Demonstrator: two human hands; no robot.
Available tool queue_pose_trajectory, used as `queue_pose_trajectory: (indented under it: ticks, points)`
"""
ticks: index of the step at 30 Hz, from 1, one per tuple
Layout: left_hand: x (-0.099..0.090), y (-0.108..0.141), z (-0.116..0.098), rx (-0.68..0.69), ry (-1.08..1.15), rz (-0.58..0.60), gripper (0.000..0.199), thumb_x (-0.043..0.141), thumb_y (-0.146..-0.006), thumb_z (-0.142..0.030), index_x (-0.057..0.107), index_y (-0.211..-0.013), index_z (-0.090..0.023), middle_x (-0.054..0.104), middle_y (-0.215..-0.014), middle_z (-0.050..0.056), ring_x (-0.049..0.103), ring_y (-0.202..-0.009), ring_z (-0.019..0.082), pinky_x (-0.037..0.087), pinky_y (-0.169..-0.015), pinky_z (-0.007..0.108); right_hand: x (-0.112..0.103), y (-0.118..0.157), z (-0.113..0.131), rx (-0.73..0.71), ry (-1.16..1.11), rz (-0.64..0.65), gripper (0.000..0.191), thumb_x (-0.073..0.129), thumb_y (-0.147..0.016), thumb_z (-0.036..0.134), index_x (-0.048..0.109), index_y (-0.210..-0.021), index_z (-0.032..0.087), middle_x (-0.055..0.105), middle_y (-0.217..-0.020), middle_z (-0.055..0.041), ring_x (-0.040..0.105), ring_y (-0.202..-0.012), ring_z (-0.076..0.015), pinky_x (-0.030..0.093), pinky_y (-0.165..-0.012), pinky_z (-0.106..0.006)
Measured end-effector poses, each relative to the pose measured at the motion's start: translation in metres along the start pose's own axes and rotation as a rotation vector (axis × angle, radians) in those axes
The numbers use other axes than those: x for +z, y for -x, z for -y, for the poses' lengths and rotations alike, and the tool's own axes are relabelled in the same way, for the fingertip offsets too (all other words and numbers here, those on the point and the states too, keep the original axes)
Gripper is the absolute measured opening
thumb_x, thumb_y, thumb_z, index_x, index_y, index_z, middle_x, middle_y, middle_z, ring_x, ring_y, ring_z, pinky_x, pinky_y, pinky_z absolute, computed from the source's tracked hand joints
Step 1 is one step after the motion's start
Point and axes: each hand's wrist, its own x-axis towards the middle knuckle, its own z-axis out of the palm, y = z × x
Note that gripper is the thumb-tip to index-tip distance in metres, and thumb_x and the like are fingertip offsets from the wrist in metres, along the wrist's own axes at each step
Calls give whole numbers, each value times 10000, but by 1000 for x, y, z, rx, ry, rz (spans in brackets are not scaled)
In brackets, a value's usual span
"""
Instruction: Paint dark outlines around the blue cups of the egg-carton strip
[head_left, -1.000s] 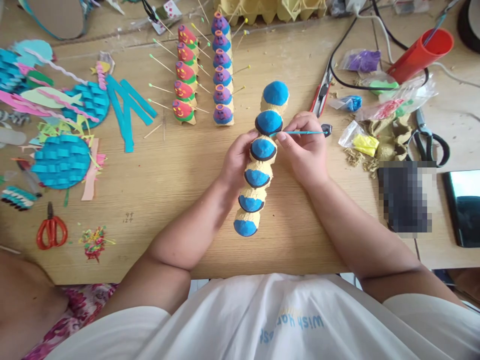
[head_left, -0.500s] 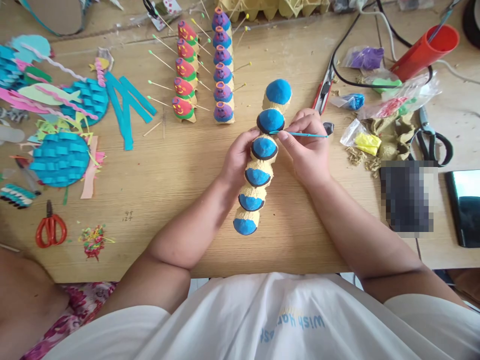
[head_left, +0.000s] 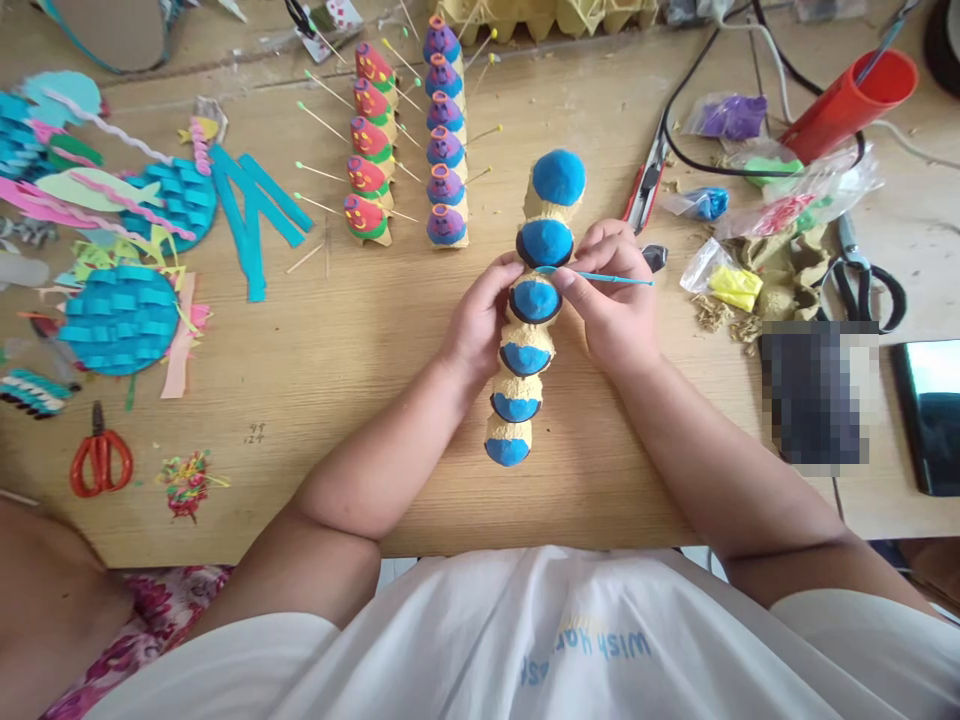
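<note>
A strip of egg carton cups (head_left: 529, 358) runs lengthwise in front of me, its bumps capped in blue, most with a dark rim along the lower edge. My left hand (head_left: 484, 310) grips the strip from its left side, thumb near the second cup from the far end. In my right hand (head_left: 611, 290) is a thin blue modelling tool (head_left: 619, 279), pinched between thumb and fingers. Its tip meets the strip just below that second cup. The right hand's other fingers curl beside the strip.
Finished carton caterpillars, red-green (head_left: 367, 175) and purple-blue (head_left: 447, 148), stand at the back with sticks poking out. Red scissors (head_left: 101, 460) lie left. A utility knife (head_left: 646, 185), bagged yellow clay (head_left: 735, 287), black scissors (head_left: 866, 285) and a red cup (head_left: 851, 105) are right.
The near end of the strip has swung slightly to the right, so it lies straighter. The tool and my right hand have shifted a little lower along it.
</note>
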Motion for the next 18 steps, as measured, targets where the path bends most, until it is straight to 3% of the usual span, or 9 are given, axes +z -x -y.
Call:
queue_pose_trajectory:
  ticks: [5,13,16,18]
  points:
    - [0,1,1,28,-28,9,409,798,-795,-741,742,-837,-337,806,-871,30,779,-1054,337,609,-828,438,0,2,-5,-21,1,-9,460,820,-856,705,685,-885,267,609,-1115,-26,652,-1229,-261,547,-1203,-635]
    - [-1,0,3,84,17,54,349,834,-806,-641,721,-800,-311,767,-813,20,745,-869,262,581,-747,387,-1,2,-6,-28,17,-8,453,817,-875,681,660,-873,256,597,-1102,-27,642,-1225,-257,557,-1173,-618]
    - [0,1,3,70,6,34,385,809,-835,-668,694,-803,-303,763,-826,27,748,-904,275,568,-751,390,0,2,-6,-23,25,-8,471,802,-875,707,655,-875,259,598,-1073,-25,654,-1175,-246,578,-1147,-598]
    - [0,1,2,58,16,33,304,789,-866,-594,708,-846,-301,775,-857,33,743,-944,273,563,-777,388,1,2,-5,-21,25,-10,492,780,-877,735,656,-882,260,598,-1049,-23,664,-1137,-238,595,-1127,-586]
